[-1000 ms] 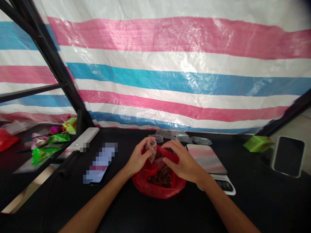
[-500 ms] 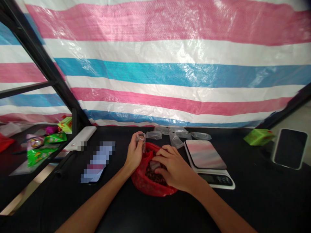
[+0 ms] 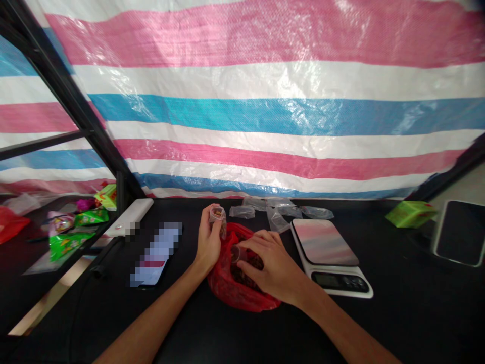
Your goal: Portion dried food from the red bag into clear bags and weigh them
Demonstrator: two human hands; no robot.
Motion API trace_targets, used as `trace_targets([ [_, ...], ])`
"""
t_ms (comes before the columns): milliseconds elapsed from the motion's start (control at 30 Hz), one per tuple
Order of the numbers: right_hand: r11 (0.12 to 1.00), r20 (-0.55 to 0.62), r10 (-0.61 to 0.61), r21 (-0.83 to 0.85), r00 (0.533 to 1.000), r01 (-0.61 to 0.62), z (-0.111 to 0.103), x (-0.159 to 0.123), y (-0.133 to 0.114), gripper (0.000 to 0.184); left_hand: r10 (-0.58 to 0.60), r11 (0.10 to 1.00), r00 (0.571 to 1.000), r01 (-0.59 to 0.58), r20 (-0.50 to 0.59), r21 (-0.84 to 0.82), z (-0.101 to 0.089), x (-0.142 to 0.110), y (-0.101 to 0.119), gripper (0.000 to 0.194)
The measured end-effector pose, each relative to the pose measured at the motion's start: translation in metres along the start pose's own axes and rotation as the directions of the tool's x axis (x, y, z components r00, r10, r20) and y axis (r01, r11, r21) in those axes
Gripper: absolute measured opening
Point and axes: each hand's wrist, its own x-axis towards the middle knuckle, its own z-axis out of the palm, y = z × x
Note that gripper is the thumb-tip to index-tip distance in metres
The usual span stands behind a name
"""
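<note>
My left hand [image 3: 206, 242] is closed around a small clear plastic bag [image 3: 223, 230], its mouth open at the top and brown bits inside. Just to its right stands an open red plastic bag [image 3: 242, 299], holding many small brown pieces [image 3: 244, 275] that I cannot identify. Over that red bag, my right hand [image 3: 275, 265] grips a small clear cup [image 3: 235, 254] between thumb and fingers. The cup is tilted, its round rim facing me, and some brown pieces seem to be in it.
A white digital scale [image 3: 341, 284] lies right of the red bag. Several clear plastic bags [image 3: 278, 220] are behind. A phone [image 3: 155, 260] rests at left, near a long white device [image 3: 134, 215] and green snack packets [image 3: 71, 245]. At far right are a green box [image 3: 409, 215] and a dark-screened device [image 3: 460, 232].
My right hand has turned and lifted the small cup slightly within the red bag, so its rim now shows. My left hand still holds the clear bag. The view has shifted slightly.
</note>
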Motion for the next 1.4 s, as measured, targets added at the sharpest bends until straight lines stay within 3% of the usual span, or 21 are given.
trace_targets([
  [133,0.999,-0.134,0.023,0.049,0.991,-0.017,-0.015,0.002,0.018,0.028,0.072,0.997,0.976,-0.075,0.207,0.006,-0.005,0.001,0.009,0.032],
  [267,0.988,-0.256,0.02,0.151,0.966,0.019,-0.016,0.002,0.028,0.035,0.114,0.972,0.857,-0.201,0.502,0.124,-0.005,-0.007,0.016,0.038],
  [367,0.994,-0.255,-0.081,0.047,0.964,0.096,-0.012,0.0,0.028,0.04,0.15,0.943,0.804,-0.292,0.576,0.161,-0.001,-0.016,0.019,0.052],
  [567,0.969,-0.303,-0.243,-0.111,0.921,0.22,-0.008,-0.001,0.029,0.049,0.092,0.946,0.792,-0.259,0.604,0.195,0.004,-0.019,0.026,0.038],
  [767,0.978,-0.37,-0.21,-0.077,0.905,0.195,-0.012,-0.001,0.027,0.047,0.091,0.954,0.811,-0.238,0.577,0.184,0.003,-0.016,0.024,0.041],
  [900,0.992,-0.483,-0.124,-0.039,0.867,0.12,-0.018,-0.002,0.024,0.041,0.079,0.989,0.848,-0.135,0.524,0.068,0.003,-0.015,0.022,0.033],
  [967,0.993,-0.443,-0.109,-0.013,0.89,0.116,-0.023,-0.002,0.021,0.037,0.064,0.998,0.888,-0.067,0.456,-0.01,0.003,-0.014,0.021,0.028],
  [1033,0.992,-0.291,-0.123,-0.01,0.949,0.125,-0.027,-0.002,0.017,0.03,0.056,0.996,0.919,-0.025,0.389,-0.082,0.003,-0.012,0.021,0.027],
  [1133,0.987,-0.02,-0.16,-0.032,0.987,0.16,-0.029,-0.002,0.011,0.027,0.105,0.992,0.944,-0.077,0.314,-0.102,0.002,-0.01,0.017,0.026],
  [1200,0.983,0.067,-0.177,-0.026,0.982,0.179,-0.026,-0.002,0.009,0.035,0.15,0.989,0.943,-0.147,0.297,-0.031,0.001,-0.011,0.014,0.029],
  [1300,0.989,0.015,-0.148,-0.006,0.989,0.148,-0.02,-0.002,0.009,0.043,0.175,0.975,0.916,-0.212,0.361,0.065,0.0,-0.016,0.012,0.034],
  [1400,0.994,-0.098,-0.113,-0.005,0.989,0.113,-0.016,-0.002,0.011,0.035,0.179,0.967,0.892,-0.238,0.416,0.095,0.001,-0.021,0.015,0.034],
])
